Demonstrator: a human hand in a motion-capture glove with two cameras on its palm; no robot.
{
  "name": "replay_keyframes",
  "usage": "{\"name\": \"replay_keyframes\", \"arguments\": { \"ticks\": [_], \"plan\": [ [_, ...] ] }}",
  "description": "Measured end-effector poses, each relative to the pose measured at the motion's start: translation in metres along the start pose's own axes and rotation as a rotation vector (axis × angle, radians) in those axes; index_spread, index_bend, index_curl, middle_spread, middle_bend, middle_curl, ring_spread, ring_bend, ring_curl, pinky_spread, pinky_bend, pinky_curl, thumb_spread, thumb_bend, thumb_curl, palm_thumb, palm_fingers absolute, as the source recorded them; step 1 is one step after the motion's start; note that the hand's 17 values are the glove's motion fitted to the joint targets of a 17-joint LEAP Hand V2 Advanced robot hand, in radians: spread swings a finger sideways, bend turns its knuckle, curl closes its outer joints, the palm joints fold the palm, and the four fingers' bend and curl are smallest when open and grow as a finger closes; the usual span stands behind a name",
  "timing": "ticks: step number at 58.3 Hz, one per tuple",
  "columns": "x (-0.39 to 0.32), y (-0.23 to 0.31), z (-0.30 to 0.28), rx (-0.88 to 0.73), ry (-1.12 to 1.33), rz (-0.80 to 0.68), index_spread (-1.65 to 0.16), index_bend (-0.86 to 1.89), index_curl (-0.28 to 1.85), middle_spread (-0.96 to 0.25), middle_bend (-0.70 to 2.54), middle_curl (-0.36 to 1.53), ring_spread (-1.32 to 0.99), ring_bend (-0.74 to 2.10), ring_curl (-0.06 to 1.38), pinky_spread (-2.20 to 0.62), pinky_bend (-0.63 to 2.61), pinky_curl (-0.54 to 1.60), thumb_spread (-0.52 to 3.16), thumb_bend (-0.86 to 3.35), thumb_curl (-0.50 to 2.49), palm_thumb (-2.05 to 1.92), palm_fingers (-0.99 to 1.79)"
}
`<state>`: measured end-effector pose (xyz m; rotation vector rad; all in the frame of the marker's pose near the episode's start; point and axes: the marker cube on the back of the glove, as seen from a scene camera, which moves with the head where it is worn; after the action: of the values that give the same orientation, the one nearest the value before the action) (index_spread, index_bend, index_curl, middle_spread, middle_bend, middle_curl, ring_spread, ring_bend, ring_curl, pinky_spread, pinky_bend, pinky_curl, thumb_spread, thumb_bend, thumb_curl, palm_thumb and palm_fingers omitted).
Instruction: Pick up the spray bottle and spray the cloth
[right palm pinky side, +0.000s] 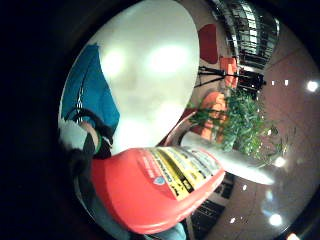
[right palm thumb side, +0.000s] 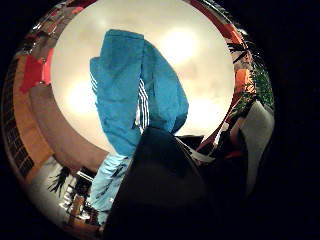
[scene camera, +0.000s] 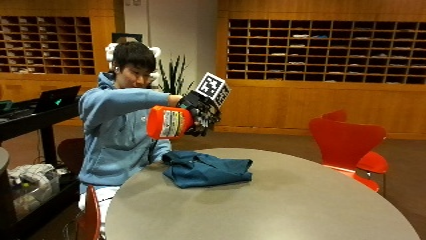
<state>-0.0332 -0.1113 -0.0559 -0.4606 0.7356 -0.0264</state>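
Observation:
In the outside view the gloved right hand (scene camera: 202, 116) grips an orange-red spray bottle (scene camera: 166, 122) with a yellow label. The bottle is held tipped on its side in the air at chest height, above a crumpled blue cloth (scene camera: 206, 169). The cloth lies on the round grey table (scene camera: 279, 200), at the edge nearest the person. The little finger side palm view is filled by the bottle (right palm pinky side: 155, 187), with the cloth (right palm pinky side: 92, 92) on the pale tabletop (right palm pinky side: 150, 75) beyond it. From the thumb side the cloth (right palm thumb side: 130, 95) shows white stripes. The bottle's nozzle is hidden.
Two orange chairs (scene camera: 349, 142) stand at the table's right side, and another chair back (scene camera: 90, 217) is beside the person. A black desk (scene camera: 30, 122) with a laptop stands at the left. A plant (scene camera: 174, 75) is behind the person.

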Motion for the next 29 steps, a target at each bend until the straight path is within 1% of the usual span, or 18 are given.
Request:
{"name": "replay_keyframes", "arguments": {
  "ticks": [12, 20, 26, 29],
  "plan": [
    [-0.015, -0.012, 0.016, -0.034, -0.02, -0.03, -0.22, 0.5, 0.53, -0.14, 0.61, 0.5, -0.18, 0.6, 0.44, -0.24, 0.36, 0.38, 0.19, -0.03, 0.81, 0.87, 1.4],
    [-0.016, -0.014, 0.008, -0.025, -0.137, -0.062, -0.22, 0.5, 0.53, -0.14, 0.61, 0.5, -0.18, 0.6, 0.44, -0.24, 0.36, 0.38, 0.19, -0.03, 0.81, 0.87, 1.4],
    [-0.017, -0.007, -0.013, 0.011, -0.319, -0.136, -0.22, 0.5, 0.53, -0.14, 0.6, 0.5, -0.18, 0.6, 0.44, -0.24, 0.36, 0.38, 0.19, -0.03, 0.81, 0.87, 1.4],
    [-0.013, -0.002, -0.025, 0.065, -0.384, -0.239, -0.22, 0.5, 0.53, -0.14, 0.6, 0.5, -0.18, 0.6, 0.44, -0.24, 0.36, 0.38, 0.19, -0.03, 0.81, 0.87, 1.4]
  ]
}}
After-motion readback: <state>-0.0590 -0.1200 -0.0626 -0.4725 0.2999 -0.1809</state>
